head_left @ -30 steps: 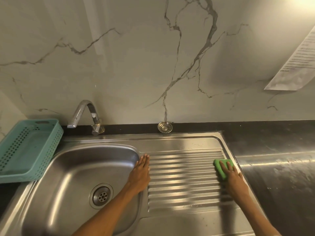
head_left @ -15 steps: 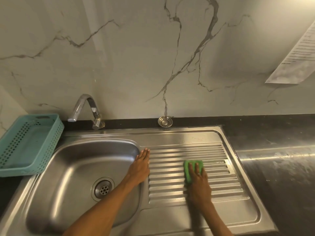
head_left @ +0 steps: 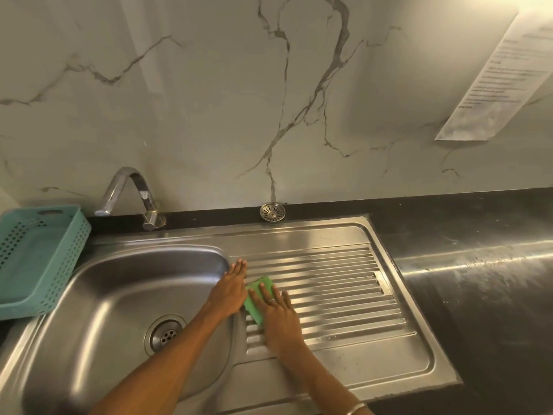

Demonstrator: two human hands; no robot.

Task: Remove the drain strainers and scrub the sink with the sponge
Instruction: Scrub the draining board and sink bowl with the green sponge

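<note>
A green sponge (head_left: 258,290) lies on the ribbed drainboard (head_left: 335,292) of the stainless sink, at its left end. My right hand (head_left: 276,314) presses flat on the sponge with straight fingers. Right beside it, my left hand (head_left: 230,290) rests flat on the ridge between the basin (head_left: 119,295) and the drainboard. The drain (head_left: 164,333) sits in the basin floor with its holes showing. A round metal strainer (head_left: 272,211) lies on the dark ledge behind the sink.
A chrome tap (head_left: 131,196) stands at the back left. A teal perforated basket (head_left: 39,256) sits left of the basin. Dark wet countertop (head_left: 478,280) spreads to the right. A printed sheet (head_left: 502,76) hangs on the marble wall.
My right hand has slid the sponge leftwards across the drainboard, from its right end to beside my left hand. My left hand has stayed on the ridge.
</note>
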